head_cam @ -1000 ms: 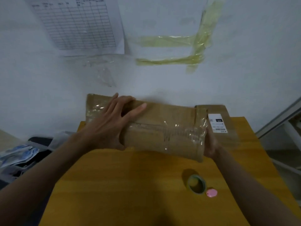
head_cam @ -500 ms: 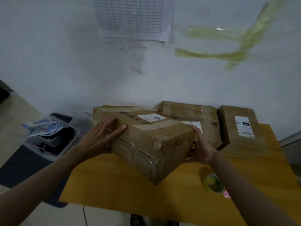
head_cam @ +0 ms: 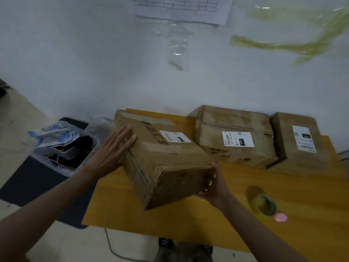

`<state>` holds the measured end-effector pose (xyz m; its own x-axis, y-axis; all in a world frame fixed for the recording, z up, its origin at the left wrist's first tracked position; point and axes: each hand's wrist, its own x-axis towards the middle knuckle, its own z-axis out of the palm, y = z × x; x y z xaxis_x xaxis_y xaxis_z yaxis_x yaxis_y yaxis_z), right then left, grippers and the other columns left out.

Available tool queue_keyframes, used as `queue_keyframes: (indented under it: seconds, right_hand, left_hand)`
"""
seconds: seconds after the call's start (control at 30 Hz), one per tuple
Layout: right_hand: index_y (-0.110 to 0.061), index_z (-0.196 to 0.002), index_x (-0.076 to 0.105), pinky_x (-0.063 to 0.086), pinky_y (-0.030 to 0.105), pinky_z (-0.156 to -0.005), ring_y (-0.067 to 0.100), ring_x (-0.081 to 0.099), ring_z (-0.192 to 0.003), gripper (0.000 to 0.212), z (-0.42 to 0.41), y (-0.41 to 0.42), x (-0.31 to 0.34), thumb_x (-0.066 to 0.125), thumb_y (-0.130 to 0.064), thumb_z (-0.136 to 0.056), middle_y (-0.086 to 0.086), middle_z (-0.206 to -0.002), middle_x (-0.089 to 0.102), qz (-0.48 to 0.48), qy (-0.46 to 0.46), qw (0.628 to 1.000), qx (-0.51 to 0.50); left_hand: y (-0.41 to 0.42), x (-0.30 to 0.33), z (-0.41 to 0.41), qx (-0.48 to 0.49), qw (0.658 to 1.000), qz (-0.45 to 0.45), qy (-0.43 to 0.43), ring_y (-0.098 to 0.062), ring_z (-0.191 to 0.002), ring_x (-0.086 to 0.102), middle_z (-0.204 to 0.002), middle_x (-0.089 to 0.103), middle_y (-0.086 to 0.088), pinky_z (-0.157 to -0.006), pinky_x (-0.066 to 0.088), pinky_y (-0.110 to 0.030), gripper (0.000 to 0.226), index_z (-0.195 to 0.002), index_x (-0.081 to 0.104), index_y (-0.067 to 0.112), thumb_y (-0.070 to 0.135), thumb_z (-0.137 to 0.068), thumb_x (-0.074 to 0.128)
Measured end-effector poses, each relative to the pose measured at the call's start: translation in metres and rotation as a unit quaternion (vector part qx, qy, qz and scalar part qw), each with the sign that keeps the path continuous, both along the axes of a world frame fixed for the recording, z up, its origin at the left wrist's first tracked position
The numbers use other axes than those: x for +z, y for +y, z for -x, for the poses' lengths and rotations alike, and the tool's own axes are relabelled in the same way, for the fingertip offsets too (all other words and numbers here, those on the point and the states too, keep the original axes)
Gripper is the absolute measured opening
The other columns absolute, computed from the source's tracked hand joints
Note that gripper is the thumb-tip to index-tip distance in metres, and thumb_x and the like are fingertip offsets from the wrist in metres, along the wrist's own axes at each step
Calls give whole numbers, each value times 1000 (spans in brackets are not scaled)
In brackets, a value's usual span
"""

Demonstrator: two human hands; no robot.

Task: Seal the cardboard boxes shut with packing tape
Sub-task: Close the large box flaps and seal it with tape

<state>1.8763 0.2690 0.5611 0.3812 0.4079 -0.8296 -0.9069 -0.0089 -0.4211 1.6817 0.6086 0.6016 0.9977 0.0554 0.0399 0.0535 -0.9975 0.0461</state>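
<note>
A cardboard box sits skewed at the left end of a yellow table, one corner pointing toward the near edge and its far left corner reaching the table's far left corner. The left hand lies flat against the box's left side with straight fingers, the fingertips over the top edge. The right hand is at the box's near right end, fingers curled round the lower edge there (how far they go underneath cannot be seen). The box carries a white label on top and clear tape along its near left edge. To its right, along the far edge by the wall, stand a second box and a third box, close side by side, each with a white label; the second is near the held box but apart from it. A tape roll lies on the table right of the right hand, with a small pink object touching its near right side. Bare table stretches along the near side, from below the held box across to the right. Off the table's left edge, on the floor, a clear bin holding blue packets and cables rests on a dark mat, just beside the left forearm. A gridded sheet and yellowed tape strips cling to the wall.
</note>
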Motion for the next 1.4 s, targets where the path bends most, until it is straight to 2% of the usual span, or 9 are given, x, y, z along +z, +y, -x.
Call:
queue_keyframes:
  seconds: [0.2,0.27,0.4,0.73,0.93,1.07,1.17,1.27,1.4]
  right_hand:
    - [-32,-140,44,53,63,-93,36,51,-124,55,25,27,-31,61,-53,-92,9,-140,46,-20,-54,994,-93]
    - [-31,-143,41,57,58,-88,36,54,-122,59,27,36,-38,66,-45,-92,9,-139,47,-12,-73,994,-85]
    - [-25,-144,40,58,52,-88,37,57,-121,65,21,59,-47,75,-29,-90,11,-142,49,-11,-45,996,-81]
    - [-9,-139,48,53,43,-86,33,54,-125,45,-16,22,-30,56,-33,-103,11,-141,46,95,-7,987,127]
    - [-9,-90,61,41,34,-64,19,52,-71,19,-60,-127,-56,52,-18,-103,8,-84,60,273,-89,955,-75]
    - [-14,-126,55,47,49,-84,44,52,-110,31,-93,-220,-80,61,-26,-98,20,-142,37,483,-118,861,-105]
    - [-21,-140,46,47,51,-82,44,46,-112,55,-105,-267,-100,72,-25,-91,16,-153,22,438,-70,893,-81]
    - [-14,-145,47,52,54,-92,40,54,-119,54,-110,-278,-119,68,-22,-96,19,-144,45,356,-88,930,-6]
    - [-12,-148,46,43,53,-105,42,48,-130,48,-116,-260,-138,53,-29,-104,19,-151,43,366,-172,903,146]
  left_hand:
    - [6,-17,-21,167,969,183,-19,-34,-123,56,-148,49,-7,-94,51,-45,68,-155,39,21,-1,-94,61]
    - [-2,-9,-29,271,888,370,-10,-24,-114,63,-136,61,-2,-87,53,-35,37,-143,56,19,16,-108,45]
    - [-6,-13,-52,363,717,593,52,-19,-119,61,-134,62,6,-101,51,-45,48,-137,57,30,59,-102,40]
    - [-26,-78,-78,480,806,347,12,-39,-119,53,-134,53,-17,-97,50,-54,72,-140,45,5,34,-81,75]
    - [-138,-71,-133,340,903,231,-124,-40,-135,41,-145,41,-21,-111,39,-57,49,-136,50,1,13,-92,69]
    - [-208,-79,-169,239,931,258,-96,-28,-135,40,-141,46,-9,-114,37,-47,39,-127,57,15,10,-89,67]
    - [-252,-82,-181,204,933,280,-98,-24,-129,43,-136,45,-3,-110,39,-41,36,-121,61,18,7,-87,70]
    - [-279,-85,-187,192,942,262,-90,-23,-125,47,-130,49,-4,-109,40,-41,33,-114,65,17,6,-84,73]
    - [-294,-87,-183,188,945,256,-81,-20,-122,49,-125,51,0,-107,37,-36,28,-113,65,18,9,-87,71]
